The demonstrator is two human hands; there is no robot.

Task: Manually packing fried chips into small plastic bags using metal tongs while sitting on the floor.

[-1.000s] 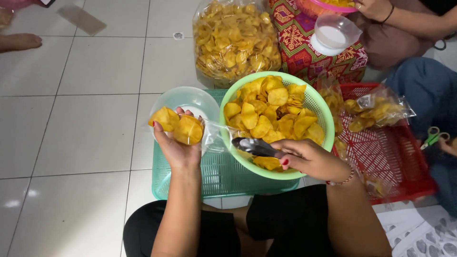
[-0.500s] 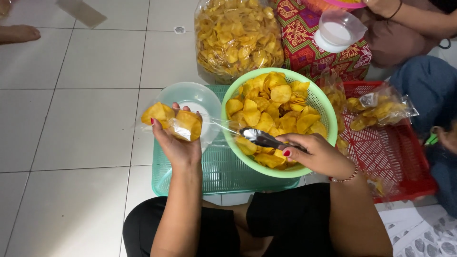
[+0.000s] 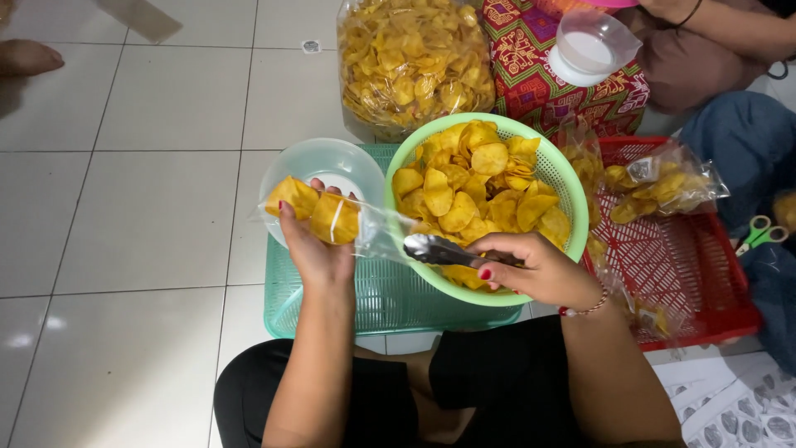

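My left hand (image 3: 319, 249) holds a small clear plastic bag (image 3: 327, 216) with a few yellow chips in it, lying sideways with its mouth toward the right. My right hand (image 3: 535, 270) grips metal tongs (image 3: 439, 250) whose tips sit at the bag's mouth, over the near rim of a light green bowl (image 3: 568, 187) heaped with yellow chips (image 3: 473, 182). Behind the bag stands a clear plastic bowl (image 3: 327, 162). Both bowls rest on a teal plastic basket (image 3: 373, 303).
A big clear sack of chips (image 3: 414, 62) stands behind the bowls. A red basket (image 3: 688, 265) at right holds filled small bags (image 3: 663, 187). Another person's arm and a clear tub (image 3: 589, 46) are at top right; scissors (image 3: 759, 234) lie at far right. White floor tiles (image 3: 141, 207) lie left.
My right hand has brought the tongs out of the chips to the bag's mouth. My left hand has shifted the bag slightly right.
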